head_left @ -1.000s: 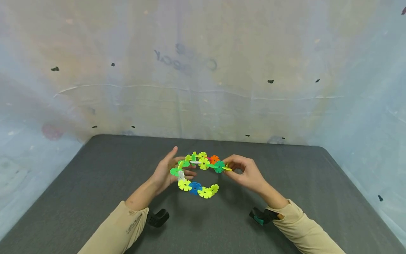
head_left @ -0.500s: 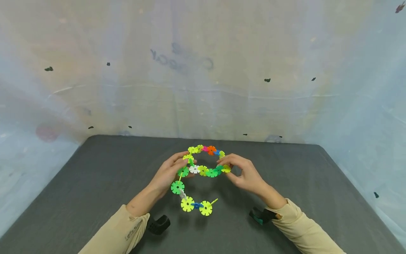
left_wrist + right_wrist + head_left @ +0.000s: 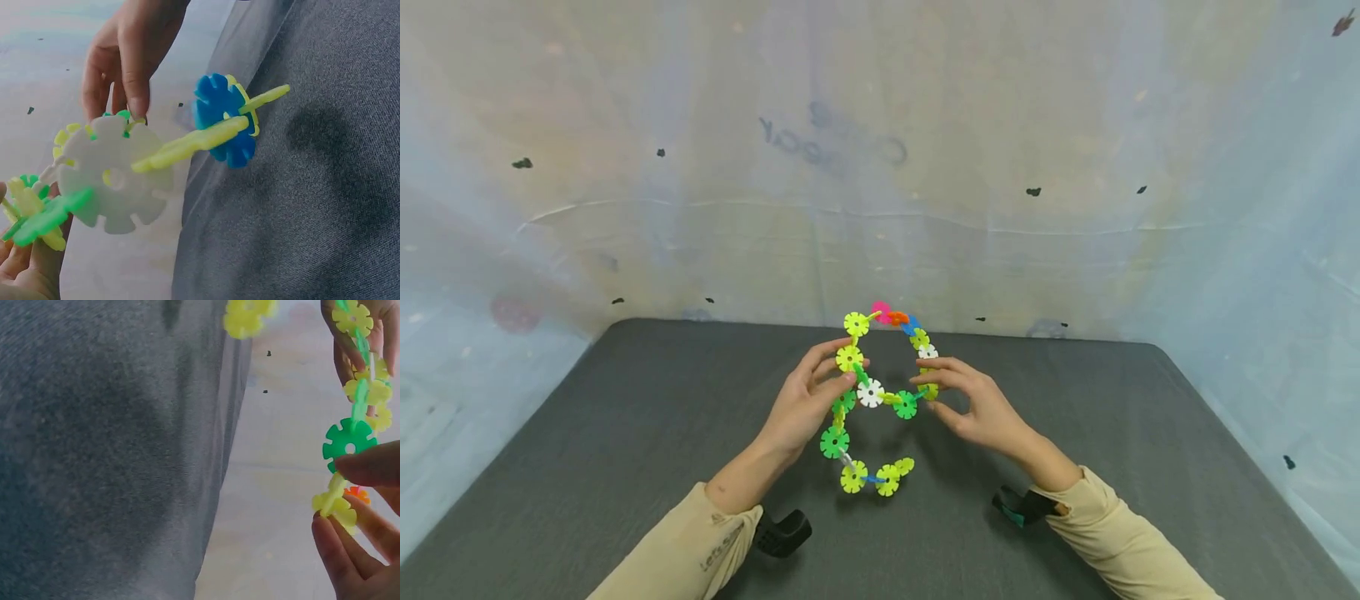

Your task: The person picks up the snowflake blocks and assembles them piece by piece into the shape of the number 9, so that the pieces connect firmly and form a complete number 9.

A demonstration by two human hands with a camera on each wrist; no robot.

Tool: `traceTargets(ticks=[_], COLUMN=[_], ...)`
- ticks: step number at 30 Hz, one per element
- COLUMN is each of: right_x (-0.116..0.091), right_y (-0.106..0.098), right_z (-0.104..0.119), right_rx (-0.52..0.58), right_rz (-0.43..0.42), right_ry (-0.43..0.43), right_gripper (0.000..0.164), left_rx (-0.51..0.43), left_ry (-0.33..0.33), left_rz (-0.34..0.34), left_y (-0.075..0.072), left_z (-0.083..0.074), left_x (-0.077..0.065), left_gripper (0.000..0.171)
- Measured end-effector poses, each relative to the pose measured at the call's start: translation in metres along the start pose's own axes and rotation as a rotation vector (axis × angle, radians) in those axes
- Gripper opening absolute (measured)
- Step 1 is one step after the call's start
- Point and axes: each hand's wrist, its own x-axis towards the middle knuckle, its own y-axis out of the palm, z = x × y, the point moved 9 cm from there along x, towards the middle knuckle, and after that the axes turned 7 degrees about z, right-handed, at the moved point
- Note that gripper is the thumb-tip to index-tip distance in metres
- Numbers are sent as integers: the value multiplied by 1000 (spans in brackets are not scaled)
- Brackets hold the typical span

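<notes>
Both hands hold up a chain of slotted flower-shaped plastic discs (image 3: 870,392) above the table. Its upper part forms a closed ring of yellow, pink, orange, blue, white and green discs. From the ring's lower left a tail curves down and right, ending in a yellow disc (image 3: 905,466). My left hand (image 3: 805,408) grips the ring's left side, thumb in front near a green disc. At the ring's lower right, my right hand (image 3: 977,404) pinches a yellow disc (image 3: 337,509) beside a green disc (image 3: 342,439). In the left wrist view, a white disc (image 3: 112,187) and a blue disc (image 3: 219,115) belong to the tail.
A dark grey cloth-covered table (image 3: 1075,508) lies under the hands. Pale sheeting (image 3: 880,267) with dark marks rises behind it and on both sides. Black wrist straps (image 3: 782,533) show below each sleeve.
The chain has tilted from nearly flat to facing me, its ring rising and the tail dropping lower. My left hand has turned from open spread fingers to gripping the chain's left side.
</notes>
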Motion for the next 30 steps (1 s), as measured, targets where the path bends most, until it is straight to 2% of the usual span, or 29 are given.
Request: traceTargets(ticks=[6, 9, 12, 16, 20, 24, 30], right_x=[1, 2, 4, 11, 17, 20, 22], right_y=[-7, -12, -11, 2, 17, 26, 36], right_z=[5, 7, 8, 11, 16, 20, 22], right_rx=[5, 12, 95, 282, 425, 492, 540], right_rz=[-76, -157, -191, -106, -8, 26, 55], right_ry=[52, 125, 222, 309, 343, 352, 330], right_gripper=[31, 26, 29, 45, 57, 64, 65], left_rx=[0, 4, 28, 54, 75, 104, 67], left_ry=[44, 78, 108, 129, 132, 122, 90], left_rz=[-19, -29, -45, -61, -86, -116, -94], left_y=[0, -1, -2, -2, -2, -2, 5], left_z=[-6, -9, -12, -15, -16, -16, -15], left_x=[-1, -2, -2, -2, -1, 0, -2], left_gripper=[48, 50, 51, 52, 52, 53, 56])
